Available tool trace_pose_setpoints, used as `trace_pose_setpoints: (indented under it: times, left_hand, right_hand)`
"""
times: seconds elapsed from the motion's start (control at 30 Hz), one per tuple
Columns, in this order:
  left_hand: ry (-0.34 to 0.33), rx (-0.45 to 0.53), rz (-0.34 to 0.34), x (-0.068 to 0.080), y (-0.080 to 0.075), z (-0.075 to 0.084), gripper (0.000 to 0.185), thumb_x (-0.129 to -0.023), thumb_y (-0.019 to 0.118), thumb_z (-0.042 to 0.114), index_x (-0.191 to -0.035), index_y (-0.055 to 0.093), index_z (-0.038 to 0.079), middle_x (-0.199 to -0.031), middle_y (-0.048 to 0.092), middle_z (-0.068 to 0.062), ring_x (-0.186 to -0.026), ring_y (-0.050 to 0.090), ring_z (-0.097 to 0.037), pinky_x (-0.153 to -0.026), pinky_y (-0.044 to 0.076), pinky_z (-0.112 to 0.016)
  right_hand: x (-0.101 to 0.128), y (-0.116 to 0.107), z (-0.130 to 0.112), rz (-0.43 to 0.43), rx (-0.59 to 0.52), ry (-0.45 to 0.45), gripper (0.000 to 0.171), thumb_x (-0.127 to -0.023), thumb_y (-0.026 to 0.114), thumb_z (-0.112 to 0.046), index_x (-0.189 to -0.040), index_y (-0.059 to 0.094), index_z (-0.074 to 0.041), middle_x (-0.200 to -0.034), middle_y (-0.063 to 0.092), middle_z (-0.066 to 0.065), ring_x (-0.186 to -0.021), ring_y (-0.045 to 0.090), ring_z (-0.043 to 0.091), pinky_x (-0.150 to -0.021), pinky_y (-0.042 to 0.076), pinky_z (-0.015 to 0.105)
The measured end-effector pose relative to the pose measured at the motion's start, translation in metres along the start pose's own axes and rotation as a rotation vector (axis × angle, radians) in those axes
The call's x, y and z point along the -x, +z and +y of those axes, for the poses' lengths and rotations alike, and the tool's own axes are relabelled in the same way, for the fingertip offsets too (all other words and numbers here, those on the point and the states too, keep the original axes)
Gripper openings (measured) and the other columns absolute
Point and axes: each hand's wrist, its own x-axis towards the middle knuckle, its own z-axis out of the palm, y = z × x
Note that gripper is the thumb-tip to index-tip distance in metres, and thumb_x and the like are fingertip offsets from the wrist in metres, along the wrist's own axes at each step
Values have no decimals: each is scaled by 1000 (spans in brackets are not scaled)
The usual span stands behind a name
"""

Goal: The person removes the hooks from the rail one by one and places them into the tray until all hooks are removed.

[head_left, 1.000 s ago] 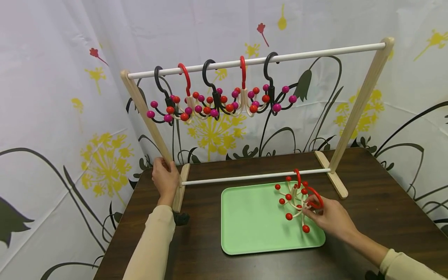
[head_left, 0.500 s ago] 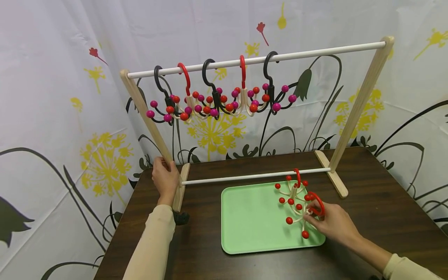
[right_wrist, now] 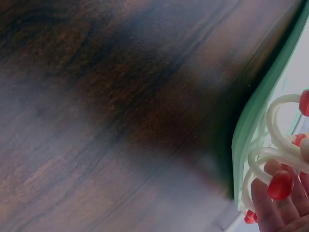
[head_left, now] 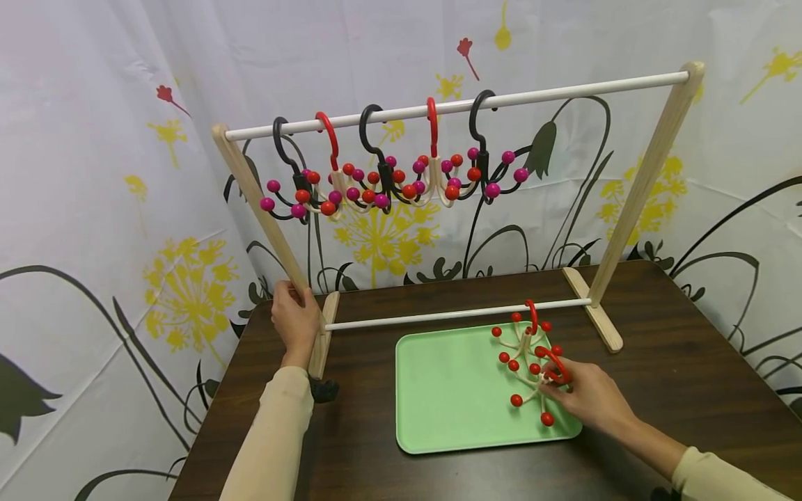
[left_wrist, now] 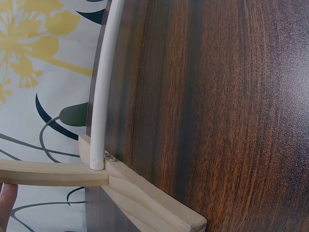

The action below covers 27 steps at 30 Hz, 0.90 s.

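My left hand (head_left: 296,323) grips the lower part of the rack's left wooden upright (head_left: 260,198); in the left wrist view only a bit of a finger (left_wrist: 7,200) shows against that post. My right hand (head_left: 592,396) pinches a cream multi-arm hanger with a red hook (head_left: 554,365) and red ball tips, over the right side of the green tray (head_left: 451,390). The right wrist view shows curled cream arms (right_wrist: 277,152) and a red ball (right_wrist: 280,185) by the fingers. Just behind it, a second cream hanger (head_left: 525,344) with a red hook stands on the tray.
Several black and cream hangers, such as the rightmost black one (head_left: 482,167), hang from the white top rail (head_left: 583,89). A lower white rail (head_left: 432,317) runs behind the tray to the right foot (head_left: 595,309). All stand on a dark wooden table (head_left: 363,431) before a patterned curtain (head_left: 94,139).
My right hand has lowered the held hanger a little toward the tray's front right, and its red hook has tipped further left. The left hand stays on the upright.
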Motion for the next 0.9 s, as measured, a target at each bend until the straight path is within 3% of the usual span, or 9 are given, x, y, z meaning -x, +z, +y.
trace_pose_setpoints:
  times: [0.27, 0.73, 0.9]
  left_hand:
    - [2, -4, -1, 0, 1, 1, 20, -91, 66, 13, -103, 55, 2, -95, 58, -16, -83, 58, -35, -74, 43, -54]
    - [12, -3, 10, 0, 0, 0, 20, -90, 67, 11, -102, 55, 1, -94, 58, -17, -84, 58, -35, -74, 43, -54]
    - [11, -2, 9, 0, -1, 1, 20, -90, 67, 11, -102, 55, 0, -94, 58, -17, -84, 58, -35, -74, 43, -54]
  right_hand:
    - [-1, 2, 1, -9, 21, -8, 22, -79, 83, -26, -97, 73, -19, -81, 74, -6, -74, 70, 14, -62, 52, 40]
    - [-1, 0, 0, -42, 62, 4, 25, -81, 81, -31, -102, 74, -18, -84, 74, -3, -76, 70, 16, -55, 50, 36]
    - [0, -7, -1, -48, 59, 19, 28, -80, 81, -31, -105, 73, -19, -87, 73, -4, -70, 68, 11, -56, 50, 34]
